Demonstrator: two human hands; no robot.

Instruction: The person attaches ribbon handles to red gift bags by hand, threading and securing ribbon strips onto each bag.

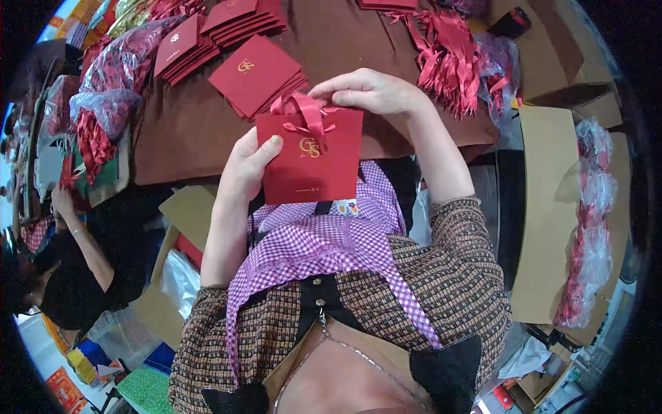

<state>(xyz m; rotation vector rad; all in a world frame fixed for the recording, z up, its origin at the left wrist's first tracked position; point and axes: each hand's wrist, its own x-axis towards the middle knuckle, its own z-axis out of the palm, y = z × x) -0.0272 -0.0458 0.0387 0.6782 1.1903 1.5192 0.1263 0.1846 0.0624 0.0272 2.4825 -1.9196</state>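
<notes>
L hand: gripping the red paper bag at its left side, thumb flat on the front, other fingers mostly hidden behind.
R hand: fingers bent, tips by the bag's top edge & ribbon handle; can't tell if they pinch anything.
Bag pos.: held up in front of the person's body, just off the near edge of the table, approx. upright, front w/ gold print facing the camera.
Ribbon handle: pinkish-red, satiny, looped above the bag's top edge, w/ a strip hanging down the front & short ends out to the sides.
Nearest stack: flat red paper pcs w/ gold mark, on the table just beyond the bag.
Other stacks: two more of the same sort behind it, one upper L, one top ctr., pcs fanned/overlapping.
Loose ribbons: red heap, R side of table, some ends over the near edge.
Table cover: brown cloth.
L end of table: clear plastic bag w/ red stuff, ribbons spilling out.
Person's R: open cardboard box w/ plastic-wrapped red bundles along it.
Person's apron: purple/white check, below the bag.
Far L: co-worker's hand near red & green items; dark clothing.
</notes>
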